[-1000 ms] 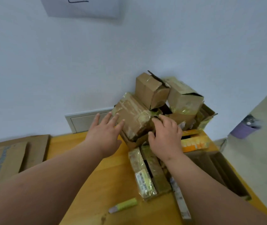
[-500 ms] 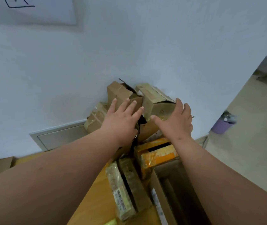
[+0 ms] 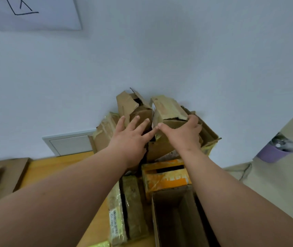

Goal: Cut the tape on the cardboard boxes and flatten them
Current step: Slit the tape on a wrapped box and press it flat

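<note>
Cardboard boxes point(image 3: 160, 125) sit heaped at centre frame against the wall, on the far edge of the wooden counter point(image 3: 56, 173). Since half a second ago the right hand point(image 3: 181, 134) has closed its grip around the taped upper box point(image 3: 169, 111), fingers curled over its far edge, while the left hand point(image 3: 131, 136) lies flat, fingers spread, on the neighbouring box point(image 3: 133, 106). One box is probably about to be lifted out for cutting. An orange box point(image 3: 165, 177) sits nearer, below them.

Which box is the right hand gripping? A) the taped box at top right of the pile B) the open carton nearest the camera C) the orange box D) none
A: the right hand curls round the taped box at top right of the pile, thumb in front, fingers round its far side.
</note>
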### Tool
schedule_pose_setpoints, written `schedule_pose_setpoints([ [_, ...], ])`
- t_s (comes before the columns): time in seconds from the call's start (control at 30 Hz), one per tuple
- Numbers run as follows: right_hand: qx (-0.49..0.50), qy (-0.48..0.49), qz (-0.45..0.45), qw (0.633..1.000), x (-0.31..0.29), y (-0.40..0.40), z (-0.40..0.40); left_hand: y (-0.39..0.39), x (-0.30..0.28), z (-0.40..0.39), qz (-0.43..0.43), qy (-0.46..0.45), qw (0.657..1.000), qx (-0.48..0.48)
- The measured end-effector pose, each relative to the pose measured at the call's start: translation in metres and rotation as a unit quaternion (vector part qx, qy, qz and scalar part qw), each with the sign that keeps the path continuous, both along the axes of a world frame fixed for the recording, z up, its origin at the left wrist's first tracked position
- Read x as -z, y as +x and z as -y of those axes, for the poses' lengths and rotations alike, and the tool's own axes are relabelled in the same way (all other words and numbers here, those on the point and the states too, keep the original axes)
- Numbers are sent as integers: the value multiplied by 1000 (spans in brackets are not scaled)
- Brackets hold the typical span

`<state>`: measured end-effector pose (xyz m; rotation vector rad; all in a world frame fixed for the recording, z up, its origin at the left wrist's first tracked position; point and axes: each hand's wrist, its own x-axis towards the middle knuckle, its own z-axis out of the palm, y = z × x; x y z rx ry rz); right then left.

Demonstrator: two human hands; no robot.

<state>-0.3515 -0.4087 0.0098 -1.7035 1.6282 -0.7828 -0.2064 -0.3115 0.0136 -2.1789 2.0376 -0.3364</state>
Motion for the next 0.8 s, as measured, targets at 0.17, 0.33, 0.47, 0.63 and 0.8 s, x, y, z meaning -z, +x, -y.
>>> schedule_pose_setpoints([
  [0.17,23,-27,97,995,-9,-27,-10,-19,-15,-6,2,-56,997,55],
  [0.33,26,-59,265,962,-26,-52,-31,-10,-30,-28,-35,-106,994,17],
  [0.47,7,-56,358,932,-42,-53,-62,7,-45,-58,-67,-155,986,-6],
  [0.63,-114,32,361,925,-54,-14,-117,52,-61,-123,-86,-216,971,-54],
  [0.8,-217,220,332,891,-36,58,-196,120,-55,-231,-117,-191,968,-111],
])
